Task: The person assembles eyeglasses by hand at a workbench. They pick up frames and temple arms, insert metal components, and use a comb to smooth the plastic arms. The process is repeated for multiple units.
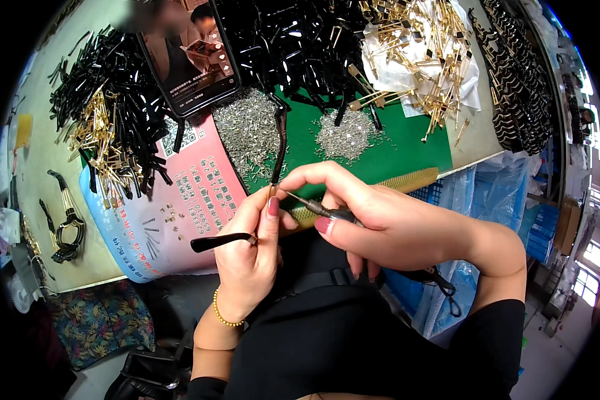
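My left hand (247,260) is closed on a pair of eyeglasses arms. One black arm (281,143) rises from its fingertips, and a second black arm tip (210,243) sticks out to the left. Whatever joins them is hidden behind the fingers. In my right hand (380,217) is a slim screwdriver (313,205), its tip pointing left at the base of the upright arm. The right index finger reaches over to touch beside the left fingertips. Small silver screw-like pieces (252,130) lie heaped just beyond.
A phone (213,99) leans over black and gold eyeglasses arms (107,133). More black arms (293,47) and gold arms (440,60) fill the far side. Tiny clear pieces (347,137) lie on a green mat (410,143), with a gold mesh strip (407,181) along the edge. Blue plastic-lined crates (470,207) stand right.
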`<state>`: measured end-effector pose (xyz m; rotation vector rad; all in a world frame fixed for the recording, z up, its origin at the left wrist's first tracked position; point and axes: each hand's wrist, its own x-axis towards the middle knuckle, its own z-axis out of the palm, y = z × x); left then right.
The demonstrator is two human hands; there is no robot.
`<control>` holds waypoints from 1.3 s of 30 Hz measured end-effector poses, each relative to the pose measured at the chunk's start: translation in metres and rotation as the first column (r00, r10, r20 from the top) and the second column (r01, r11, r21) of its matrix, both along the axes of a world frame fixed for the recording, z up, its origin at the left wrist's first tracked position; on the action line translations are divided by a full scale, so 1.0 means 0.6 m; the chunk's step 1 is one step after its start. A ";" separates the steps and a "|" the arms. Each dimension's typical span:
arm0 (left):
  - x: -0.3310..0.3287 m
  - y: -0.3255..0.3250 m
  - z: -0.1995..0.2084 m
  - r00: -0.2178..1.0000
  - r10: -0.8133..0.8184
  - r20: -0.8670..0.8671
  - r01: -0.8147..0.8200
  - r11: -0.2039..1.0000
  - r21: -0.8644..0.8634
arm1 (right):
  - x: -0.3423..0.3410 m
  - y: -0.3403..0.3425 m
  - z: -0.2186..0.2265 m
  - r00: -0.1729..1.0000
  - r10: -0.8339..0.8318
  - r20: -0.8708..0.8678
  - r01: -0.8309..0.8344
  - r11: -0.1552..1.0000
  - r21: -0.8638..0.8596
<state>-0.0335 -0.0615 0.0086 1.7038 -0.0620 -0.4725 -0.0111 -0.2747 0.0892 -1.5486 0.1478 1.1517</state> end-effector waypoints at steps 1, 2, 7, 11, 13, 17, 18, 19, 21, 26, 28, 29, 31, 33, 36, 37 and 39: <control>0.001 0.000 0.002 1.000 -0.006 -0.013 0.006 1.000 0.009 | -0.001 0.001 -0.003 1.000 -0.015 -0.016 0.016 1.000 0.009; -0.001 -0.001 -0.005 0.999 -0.016 0.046 0.016 1.000 0.004 | -0.002 0.001 -0.004 0.999 -0.030 -0.014 0.030 1.000 0.006; -0.006 -0.005 -0.025 0.916 -0.093 0.390 0.020 0.982 0.189 | -0.002 -0.001 -0.004 0.996 -0.068 -0.051 0.070 0.997 0.034; -0.004 -0.005 -0.044 0.670 -0.243 0.702 -0.058 0.925 0.376 | -0.009 -0.019 -0.012 0.964 -0.142 -0.225 0.187 0.964 0.191; -0.004 -0.002 -0.046 0.638 -0.265 0.723 -0.033 0.929 0.370 | -0.013 -0.020 -0.004 0.960 -0.146 -0.239 0.189 0.967 0.171; -0.002 -0.016 -0.041 0.646 -0.193 0.738 -0.075 0.947 0.313 | -0.064 0.000 -0.043 0.693 0.223 0.685 0.008 0.949 -0.317; 0.003 -0.003 -0.027 0.659 -0.202 0.724 -0.057 0.947 0.316 | -0.057 0.006 -0.025 0.583 0.412 0.700 -0.002 0.863 -0.506; 0.011 0.009 -0.024 0.626 -0.134 0.768 -0.193 0.928 0.319 | -0.054 0.003 -0.019 0.535 0.408 0.740 0.023 0.868 -0.496; 0.020 0.055 -0.034 0.653 0.137 0.745 -0.418 0.885 0.203 | -0.018 -0.015 -0.005 0.439 0.409 0.800 0.158 0.841 -0.517; 0.044 0.094 -0.066 0.709 0.408 0.574 -0.508 0.861 0.015 | 0.148 -0.107 -0.003 0.206 0.538 0.817 0.690 0.512 -0.511; 0.045 0.089 -0.062 0.737 0.369 0.566 -0.450 0.893 0.003 | 0.182 -0.133 -0.012 0.293 0.583 0.758 0.677 0.434 -0.595; 0.043 0.098 -0.076 0.734 0.379 0.564 -0.447 0.894 -0.020 | 0.189 -0.133 -0.007 0.350 0.554 0.755 0.624 0.463 -0.629; 0.041 0.094 -0.073 0.694 0.401 0.598 -0.461 0.885 -0.058 | 0.213 -0.124 0.010 0.395 0.532 0.749 0.632 0.434 -0.642; 0.043 0.097 -0.075 0.721 0.395 0.569 -0.433 0.898 -0.076 | 0.257 -0.128 0.023 0.342 0.533 0.774 0.686 0.422 -0.593; 0.053 0.092 -0.081 0.713 0.434 0.551 -0.445 0.887 -0.122 | 0.324 -0.135 0.015 0.339 0.631 0.698 0.702 0.324 -0.634; 0.053 0.091 -0.081 0.725 0.441 0.530 -0.435 0.889 -0.144 | 0.341 -0.146 0.013 0.361 0.656 0.663 0.700 0.279 -0.657; 0.052 0.092 -0.079 0.753 0.467 0.464 -0.426 0.883 -0.197 | 0.356 -0.171 -0.008 0.347 0.674 0.652 0.729 0.243 -0.640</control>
